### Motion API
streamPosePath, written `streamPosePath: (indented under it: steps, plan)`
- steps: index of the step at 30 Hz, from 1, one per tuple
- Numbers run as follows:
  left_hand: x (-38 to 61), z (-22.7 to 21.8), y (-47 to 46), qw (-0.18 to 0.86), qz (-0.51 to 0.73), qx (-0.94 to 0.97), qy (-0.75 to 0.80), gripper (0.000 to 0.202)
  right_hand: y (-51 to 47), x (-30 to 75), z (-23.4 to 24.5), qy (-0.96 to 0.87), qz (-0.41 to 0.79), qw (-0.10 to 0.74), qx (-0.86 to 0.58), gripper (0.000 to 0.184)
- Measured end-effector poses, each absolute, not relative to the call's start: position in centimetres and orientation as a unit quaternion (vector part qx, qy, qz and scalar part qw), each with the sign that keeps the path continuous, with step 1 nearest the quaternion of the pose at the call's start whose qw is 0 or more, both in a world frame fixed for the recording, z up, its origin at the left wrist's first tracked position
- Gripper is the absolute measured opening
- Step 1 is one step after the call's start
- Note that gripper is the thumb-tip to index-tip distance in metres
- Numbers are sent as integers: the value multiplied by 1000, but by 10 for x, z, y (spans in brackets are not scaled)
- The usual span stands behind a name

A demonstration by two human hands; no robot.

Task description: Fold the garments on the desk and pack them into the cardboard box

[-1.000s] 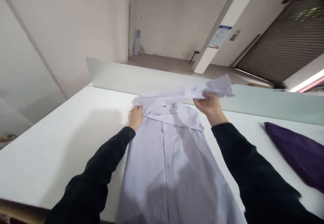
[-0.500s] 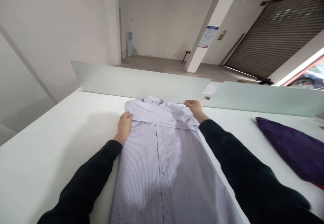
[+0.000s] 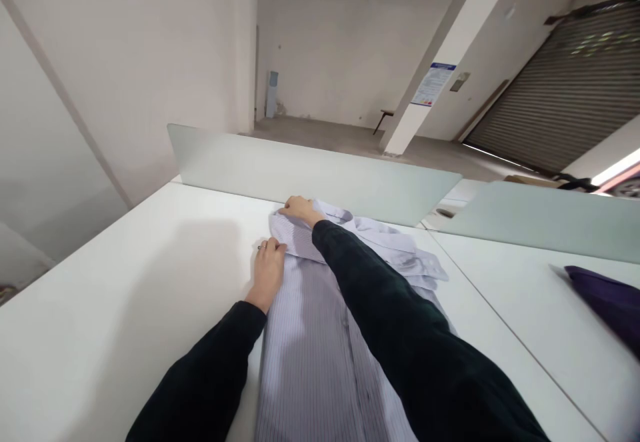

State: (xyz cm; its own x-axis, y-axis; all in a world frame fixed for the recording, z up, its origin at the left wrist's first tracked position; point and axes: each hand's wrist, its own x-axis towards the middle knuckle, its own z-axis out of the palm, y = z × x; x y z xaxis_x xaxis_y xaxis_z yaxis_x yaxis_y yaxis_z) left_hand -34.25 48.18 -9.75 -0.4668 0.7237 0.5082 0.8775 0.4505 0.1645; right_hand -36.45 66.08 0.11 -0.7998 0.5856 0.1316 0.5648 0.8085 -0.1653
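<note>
From the far right, I now have the right hand (image 3: 301, 209) across beside the left hand (image 3: 269, 270), apart, both working the left edge of the shirt (image 3: 306, 335), grips unclear.

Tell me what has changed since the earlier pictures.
The right hand has crossed leftward over the striped shirt, from its right side to its upper left corner. The part of the shirt it held raised at first has been let go and lies down. The left hand stays at the shirt's left edge, and the purple cloth still lies off to the right.
</note>
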Motion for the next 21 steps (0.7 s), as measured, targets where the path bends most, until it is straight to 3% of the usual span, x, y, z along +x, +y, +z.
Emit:
streamPosePath:
  steps: [9, 15, 21]
  plan:
    - [-335, -91, 478, 160, -192, -472, -846, 29, 673, -359, -7, -959, 41, 71, -271, 21]
    - [-334, -88, 475, 138, -174, -487, -845, 31, 679, -356, -9, -936, 16, 142, -321, 31]
    - [-334, -87, 475, 141, -170, -486, -846, 32, 687, -351, -15, -919, 41, 158, -360, 35]
